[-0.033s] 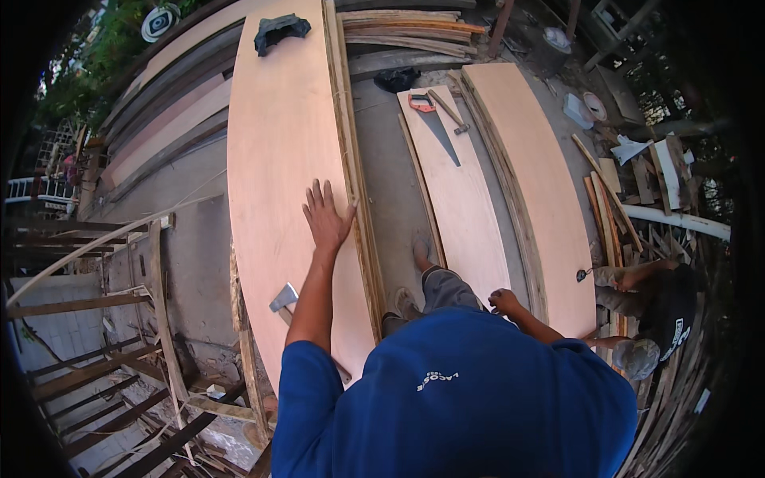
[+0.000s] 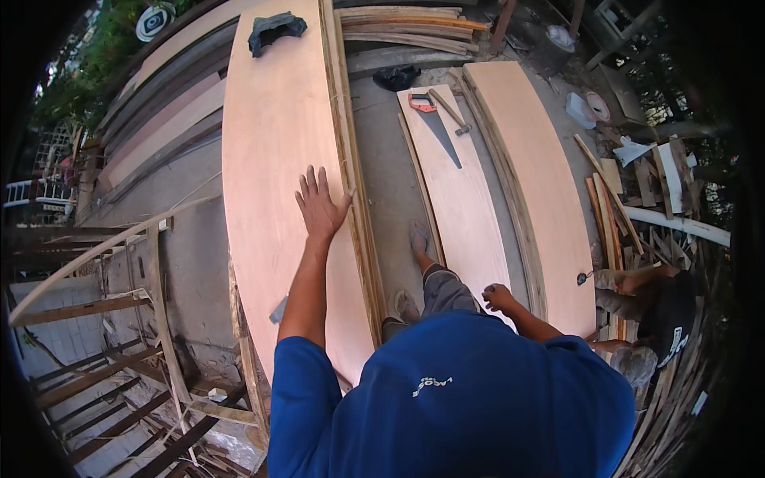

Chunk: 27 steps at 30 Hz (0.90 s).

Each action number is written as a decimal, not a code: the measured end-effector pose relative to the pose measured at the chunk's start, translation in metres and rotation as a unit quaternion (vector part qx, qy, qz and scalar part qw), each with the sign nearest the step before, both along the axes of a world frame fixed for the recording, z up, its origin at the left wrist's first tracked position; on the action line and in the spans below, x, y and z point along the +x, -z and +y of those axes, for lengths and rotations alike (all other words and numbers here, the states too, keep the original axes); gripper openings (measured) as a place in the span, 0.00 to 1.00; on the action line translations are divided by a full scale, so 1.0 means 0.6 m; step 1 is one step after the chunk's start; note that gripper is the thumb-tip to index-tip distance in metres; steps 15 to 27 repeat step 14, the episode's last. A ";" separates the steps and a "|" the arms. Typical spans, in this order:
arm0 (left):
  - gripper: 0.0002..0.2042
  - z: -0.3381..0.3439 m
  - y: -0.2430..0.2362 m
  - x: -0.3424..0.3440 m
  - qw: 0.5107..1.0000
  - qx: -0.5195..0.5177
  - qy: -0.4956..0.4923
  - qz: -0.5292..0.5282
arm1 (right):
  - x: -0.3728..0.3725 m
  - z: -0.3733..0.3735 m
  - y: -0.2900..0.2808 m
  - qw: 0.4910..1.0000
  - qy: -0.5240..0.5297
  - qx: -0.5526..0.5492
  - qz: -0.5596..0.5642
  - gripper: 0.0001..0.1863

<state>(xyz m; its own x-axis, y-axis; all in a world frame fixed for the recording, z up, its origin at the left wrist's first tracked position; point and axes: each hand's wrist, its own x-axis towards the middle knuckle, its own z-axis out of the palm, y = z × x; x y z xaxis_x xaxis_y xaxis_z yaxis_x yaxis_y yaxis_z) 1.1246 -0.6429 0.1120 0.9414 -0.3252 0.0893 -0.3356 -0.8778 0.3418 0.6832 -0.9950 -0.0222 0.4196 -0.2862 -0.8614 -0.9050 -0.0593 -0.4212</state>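
Note:
My left hand [image 2: 323, 209] lies flat on a long, pale plywood sheet [image 2: 275, 135], fingers spread, near its right edge. A flat metal blade [image 2: 279, 309] on the same sheet peeks out beside my left forearm, which hides the rest of the tool. My right hand [image 2: 500, 298] is over the near end of a narrower pale board [image 2: 466, 207], its fingers curled in; whether they hold anything small is hidden. Farther up that board lie a handsaw [image 2: 440, 129] with a red and black handle and a hammer [image 2: 451, 111] beside it.
Another plywood strip [image 2: 530, 159] lies to the right, on stacked timber. Crumpled dark plastic [image 2: 276, 32] sits on the left sheet's far end. At the right edge is another person [image 2: 665, 319]. Wooden framing [image 2: 155, 303] stands at left; scrap wood [image 2: 661, 175] is piled at right.
My left hand has slid slightly away from me along the plywood. The forearm now covers more of the metal-bladed tool. My right hand has shifted slightly left, fingers still curled.

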 end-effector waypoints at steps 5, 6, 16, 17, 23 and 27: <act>0.48 -0.107 -0.006 0.242 0.998 0.064 0.002 -0.008 | 0.285 -0.029 0.082 0.998 -0.053 0.029 0.027 0.19; 0.49 -0.126 0.003 0.283 0.998 0.065 0.000 -0.013 | 0.338 -0.044 0.119 0.997 -0.045 0.057 0.008 0.17; 0.47 -0.177 0.120 0.474 0.991 0.126 -0.025 0.024 | 0.889 -0.162 0.396 0.998 0.001 0.021 -0.065 0.21; 0.47 -0.177 0.120 0.474 0.991 0.126 -0.025 0.024 | 0.889 -0.162 0.396 0.998 0.001 0.021 -0.065 0.21; 0.47 -0.177 0.120 0.474 0.991 0.126 -0.025 0.024 | 0.889 -0.162 0.396 0.998 0.001 0.021 -0.065 0.21; 0.47 -0.177 0.120 0.474 0.991 0.126 -0.025 0.024 | 0.889 -0.162 0.396 0.998 0.001 0.021 -0.065 0.21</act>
